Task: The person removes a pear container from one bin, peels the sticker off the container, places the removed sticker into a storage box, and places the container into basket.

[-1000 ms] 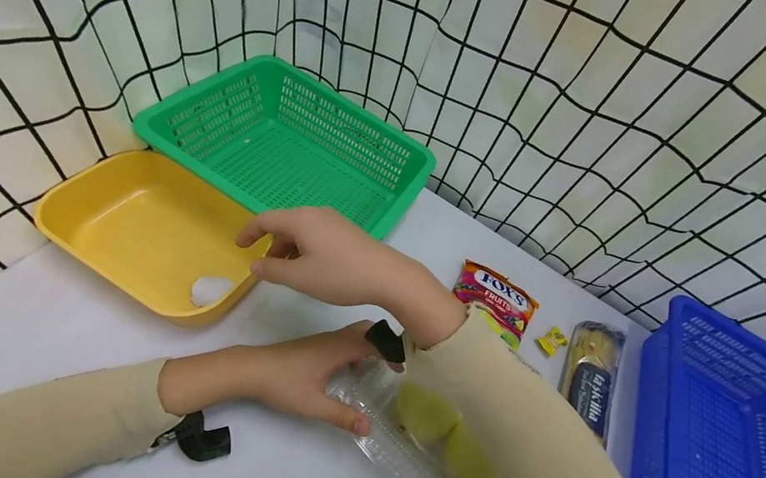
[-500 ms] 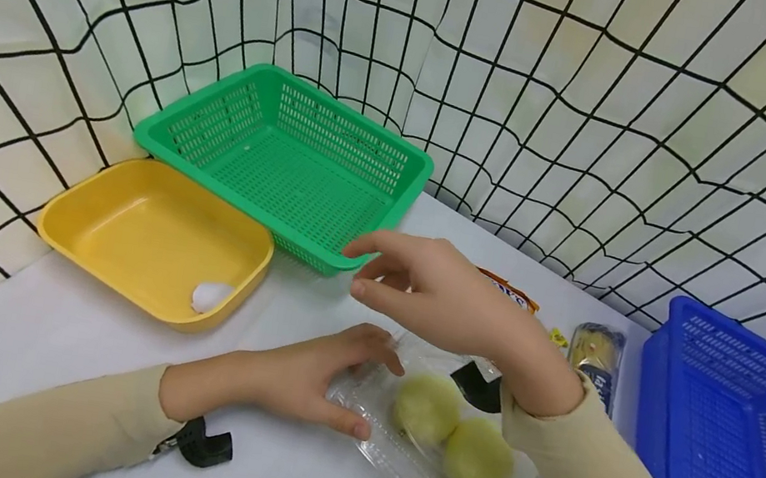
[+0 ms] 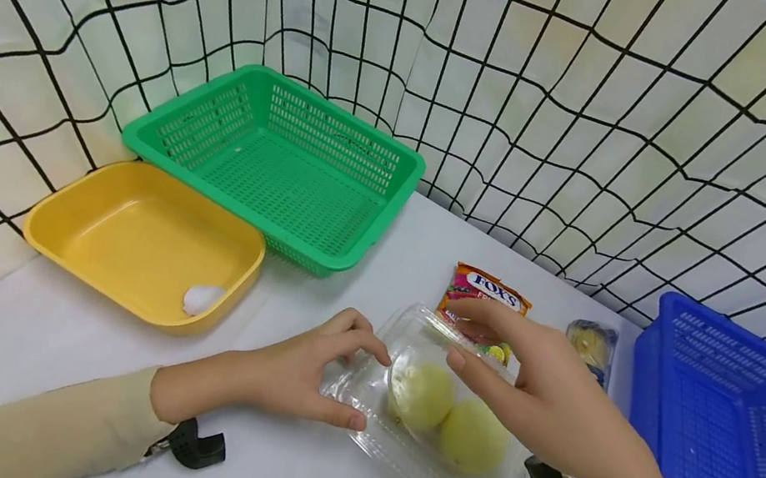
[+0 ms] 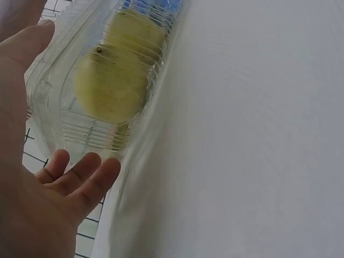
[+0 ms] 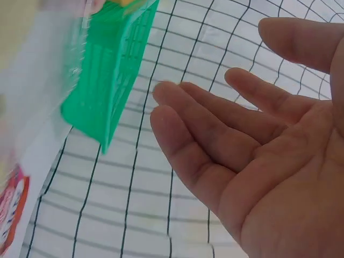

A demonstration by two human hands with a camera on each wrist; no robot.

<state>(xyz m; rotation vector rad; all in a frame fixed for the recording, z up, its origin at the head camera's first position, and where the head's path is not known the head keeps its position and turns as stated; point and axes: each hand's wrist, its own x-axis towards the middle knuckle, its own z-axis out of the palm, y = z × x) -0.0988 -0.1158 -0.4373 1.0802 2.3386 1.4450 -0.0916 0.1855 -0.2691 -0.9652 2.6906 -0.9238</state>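
A clear plastic clamshell container (image 3: 410,438) lies on the white table (image 3: 70,339) with two yellow-green round pieces (image 3: 421,393) inside. My left hand (image 3: 367,387) holds its left end, thumb on the near edge and fingers curled over the far edge. The left wrist view shows the container (image 4: 107,80) between the thumb and the fingers (image 4: 80,172). My right hand (image 3: 454,333) hovers open just over the container's lid, fingers straight; whether it touches the lid is unclear. In the right wrist view its fingers (image 5: 199,134) are spread and hold nothing.
A yellow tray (image 3: 52,217) with a small white ball (image 3: 201,297) sits at left, a green basket (image 3: 345,102) behind it. A Fox's candy bag (image 3: 492,287) and a biscuit packet (image 3: 590,341) lie beyond the container. A blue basket (image 3: 641,375) stands at right. Netting encloses the table.
My right hand has moved from the yellow tray's corner rightward, then down over the clear container. The left hand has stayed on the container's end.
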